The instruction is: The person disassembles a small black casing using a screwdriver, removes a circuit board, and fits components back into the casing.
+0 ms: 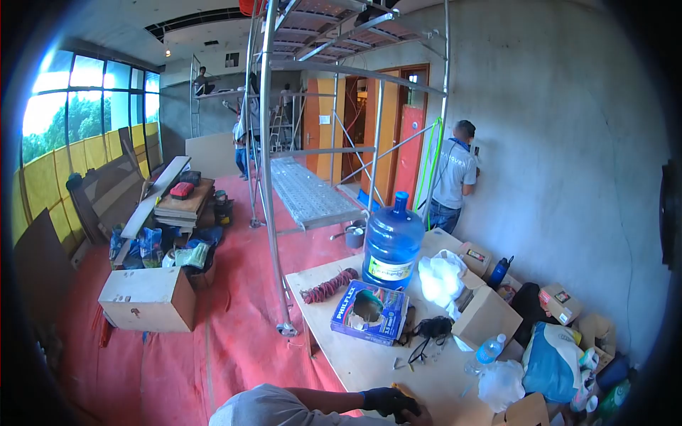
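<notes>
My left hand (387, 402), in a dark glove, reaches in from the grey sleeve (259, 406) at the bottom edge. Its fingers are curled over something I cannot make out, low over the near part of the plywood table (366, 362). A small yellow piece (405, 390) shows just beyond the glove. Against it, bare fingers of my right hand (420, 417) appear at the frame's edge, mostly cut off. Farther up the table are a blue PHILFLEX wire box (369, 312), a dark red rope bundle (329, 285) and black cords (432, 328).
A big blue water jug (392, 238), a small water bottle (489, 351), plastic bags and cartons crowd the table's right side. Metal scaffolding (268, 177) rises beyond. A person (455, 174) stands at the grey wall. Left, a wooden box (147, 298) sits on red floor sheeting.
</notes>
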A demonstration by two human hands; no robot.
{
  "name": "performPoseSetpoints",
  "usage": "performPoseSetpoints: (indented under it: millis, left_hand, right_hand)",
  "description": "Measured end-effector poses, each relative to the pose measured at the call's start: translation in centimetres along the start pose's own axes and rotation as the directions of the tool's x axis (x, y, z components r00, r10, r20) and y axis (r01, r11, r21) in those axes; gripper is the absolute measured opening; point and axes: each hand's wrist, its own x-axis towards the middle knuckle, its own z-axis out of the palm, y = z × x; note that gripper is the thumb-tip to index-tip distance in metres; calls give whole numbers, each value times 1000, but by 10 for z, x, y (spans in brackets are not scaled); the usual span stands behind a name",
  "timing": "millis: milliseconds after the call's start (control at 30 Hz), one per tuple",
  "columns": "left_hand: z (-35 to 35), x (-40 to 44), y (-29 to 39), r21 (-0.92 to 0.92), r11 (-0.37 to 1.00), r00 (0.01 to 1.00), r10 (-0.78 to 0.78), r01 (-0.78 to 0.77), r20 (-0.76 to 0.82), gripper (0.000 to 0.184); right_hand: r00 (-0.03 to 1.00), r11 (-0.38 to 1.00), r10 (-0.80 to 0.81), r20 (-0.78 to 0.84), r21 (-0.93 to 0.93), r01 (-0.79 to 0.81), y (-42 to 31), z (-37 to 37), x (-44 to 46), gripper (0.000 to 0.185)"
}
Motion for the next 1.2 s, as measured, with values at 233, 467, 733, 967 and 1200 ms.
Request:
performPoseSetpoints:
  millis: [233, 467, 733, 967, 1200]
  left_hand:
    - [-149, 46, 23, 454, 884, 982, -26, 110, -187, 49]
    - [-474, 92, 358, 657, 724, 663, 387, 211, -640, 92]
    - [-570, 123, 568, 722, 430, 331, 680, 542, -654, 81]
    - [-565, 148, 593, 739, 508, 430, 603, 443, -672, 77]
    - [-486, 138, 623, 626, 508, 361, 528, 591, -769, 85]
  right_hand:
    - [976, 965, 217, 19, 147, -217, -88, 2, -19, 16]
    - [980, 930, 194, -47, 326, -168, -108, -16, -85, 14]
    - [979, 989, 113, -169, 112, -95, -105, -33, -124, 21]
    - [941, 907, 306, -144, 345, -242, -118, -47, -132, 25]
    - [971, 892, 200, -132, 434, -125, -32, -77, -97, 35]
